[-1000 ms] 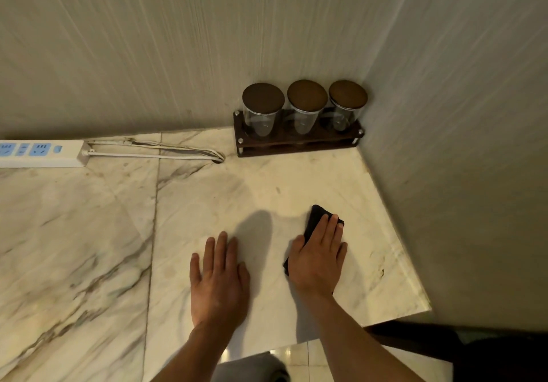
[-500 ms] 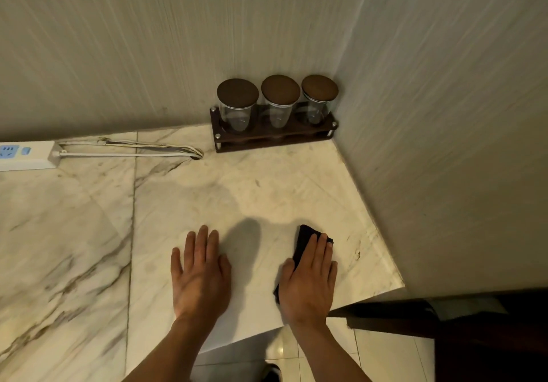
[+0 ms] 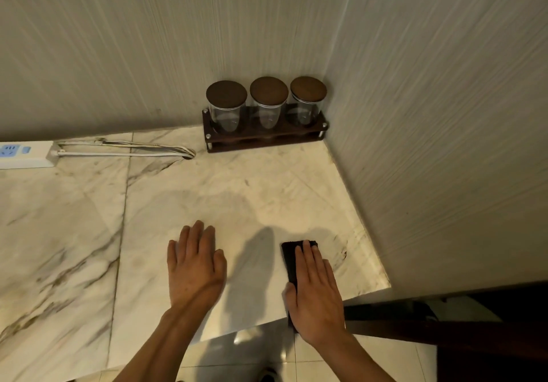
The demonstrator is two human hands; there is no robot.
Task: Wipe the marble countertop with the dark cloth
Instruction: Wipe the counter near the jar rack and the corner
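Two hands flat: right hand (image 3: 315, 294) pressing dark cloth (image 3: 292, 260) lengthwise beneath fingers, left hand (image 3: 194, 266) spread bare on surface (image 3: 237, 191).

Single head-worn view, wide-angle, looking forward and steeply down onto the marble tabletop (image 3: 237, 197) from close above its near edge. Faces the wall corner, where three lidded jars (image 3: 267, 102) stand far in frame. Both forearms enter from the bottom. Floor tiles (image 3: 379, 355) visible beneath the edge, lower right.
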